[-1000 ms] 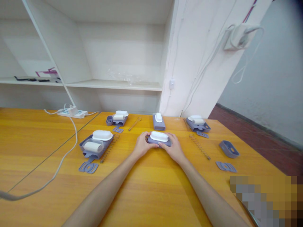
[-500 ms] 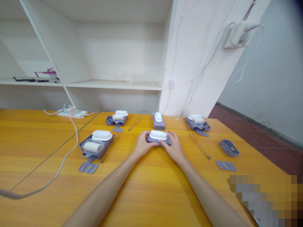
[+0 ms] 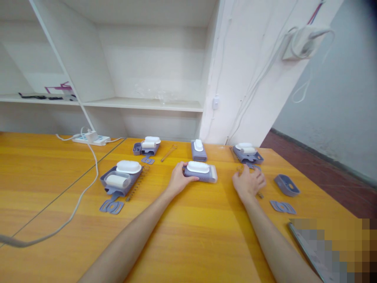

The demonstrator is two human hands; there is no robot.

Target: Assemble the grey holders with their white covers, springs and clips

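While both bare forearms are stretching out over the orange table (image 3: 191, 243), the left hand (image 3: 178, 180) is curling around the near left end of a grey holder with a white brush top (image 3: 200, 171), thumb lying along its front edge and fingers wrapped behind, apparently steadying it flat on the wood near the middle of the table. That grip is looking like a bracing one, since the holder is resting fully on the table rather than being lifted. The right hand (image 3: 247, 181) is lying apart from the holder, off to its right, palm down with fingers loosely spread and bending over a long coiled spring (image 3: 249, 180); whether the fingertips are already pinching the spring I cannot tell, as the hand is covering that stretch of it. Just right of that hand, an empty grey tray (image 3: 286, 185) and a flat grey clip piece (image 3: 282, 206) are sitting side by side. On the left, another grey tray with a white roller and white cap (image 3: 120, 180) is lying with its own spring and clip beside it. Farther back, three more grey and white sets (image 3: 147, 146) are standing in a row before the white shelving (image 3: 141, 104), and a white power strip (image 3: 90, 138) is trailing its cable across the table.
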